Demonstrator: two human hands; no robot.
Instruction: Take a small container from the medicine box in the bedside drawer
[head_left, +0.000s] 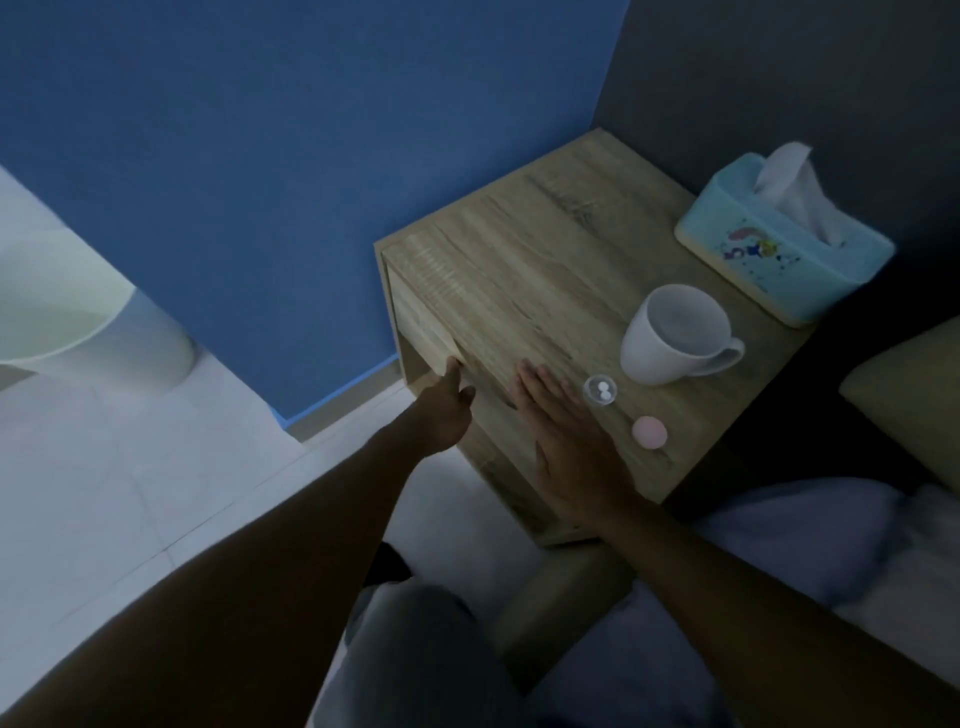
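A wooden bedside cabinet (545, 270) stands against the blue wall, and its drawer front (415, 317) sits flush with the cabinet. My left hand (447, 410) reaches under the drawer's lower edge, fingers curled at it. My right hand (566, 447) lies flat and open on the cabinet top near the front edge. Just right of its fingertips sits a small clear container (600, 389) holding two white pills. A pink round lid (649, 432) lies beside it. The medicine box is hidden from view.
A white mug (675, 332) lies tilted on the cabinet top, and a light-blue tissue box (784, 249) stands at the back right. Bedding and a pillow (904, 395) lie to the right. My knee (415, 649) is below; pale floor tiles lie to the left.
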